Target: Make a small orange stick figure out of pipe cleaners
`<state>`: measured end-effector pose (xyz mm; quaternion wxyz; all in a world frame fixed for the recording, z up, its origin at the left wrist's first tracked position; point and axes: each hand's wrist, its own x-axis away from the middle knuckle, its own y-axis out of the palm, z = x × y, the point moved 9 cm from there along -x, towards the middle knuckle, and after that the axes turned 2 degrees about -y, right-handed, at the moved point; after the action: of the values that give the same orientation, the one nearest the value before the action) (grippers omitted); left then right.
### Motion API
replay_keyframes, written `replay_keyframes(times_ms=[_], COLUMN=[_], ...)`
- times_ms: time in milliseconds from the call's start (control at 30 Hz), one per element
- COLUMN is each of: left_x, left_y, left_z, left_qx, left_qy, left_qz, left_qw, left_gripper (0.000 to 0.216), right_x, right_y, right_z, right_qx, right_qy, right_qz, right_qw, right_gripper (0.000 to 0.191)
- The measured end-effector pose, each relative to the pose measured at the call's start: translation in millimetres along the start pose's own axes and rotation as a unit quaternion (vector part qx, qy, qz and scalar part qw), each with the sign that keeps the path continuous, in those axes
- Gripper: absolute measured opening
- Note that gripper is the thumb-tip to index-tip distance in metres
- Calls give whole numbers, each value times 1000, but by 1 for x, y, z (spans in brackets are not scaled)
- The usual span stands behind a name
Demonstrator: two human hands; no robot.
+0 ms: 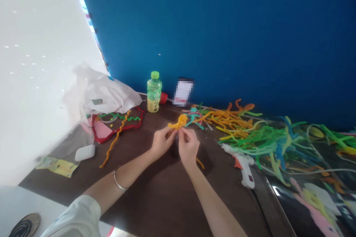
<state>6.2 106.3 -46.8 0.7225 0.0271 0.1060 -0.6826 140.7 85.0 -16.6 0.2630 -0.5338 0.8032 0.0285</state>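
My left hand and my right hand meet above the brown table, both pinched on a yellow-orange pipe cleaner shape with a coiled top. A loose orange end hangs below my right hand. A silver bangle rings my left wrist. Just beyond the hands lies a teal pipe cleaner figure.
A heap of orange, green and yellow pipe cleaners spreads to the right. A white glue gun lies beside it. A green-capped bottle, a white plastic bag, a wavy orange pipe cleaner and a white case sit left.
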Motion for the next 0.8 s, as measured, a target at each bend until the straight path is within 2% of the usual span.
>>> replay_keyframes(times_ms=[167, 333, 467, 633, 800], left_x=[-2, 0, -1, 0, 3], left_y=[9, 19, 22, 28, 33], left_z=[-7, -16, -21, -19, -13], left_qx=[125, 267, 343, 393, 416], left_qy=[-48, -120, -136, -173, -193], left_qz=[-23, -51, -61, -76, -108], left_qw=[991, 955, 927, 900, 882], left_gripper=[21, 26, 26, 27, 25], right_x=[6, 9, 10, 8, 3], right_y=[0, 2, 1, -4, -7], right_z=[-19, -25, -28, -25, -12], right_qx=[66, 107, 138, 136, 100], right_qy=[-109, -163, -202, -196, -118], right_qz=[21, 20, 26, 37, 41], right_qw=[992, 981, 969, 970, 987], right_gripper=[18, 15, 15, 14, 18])
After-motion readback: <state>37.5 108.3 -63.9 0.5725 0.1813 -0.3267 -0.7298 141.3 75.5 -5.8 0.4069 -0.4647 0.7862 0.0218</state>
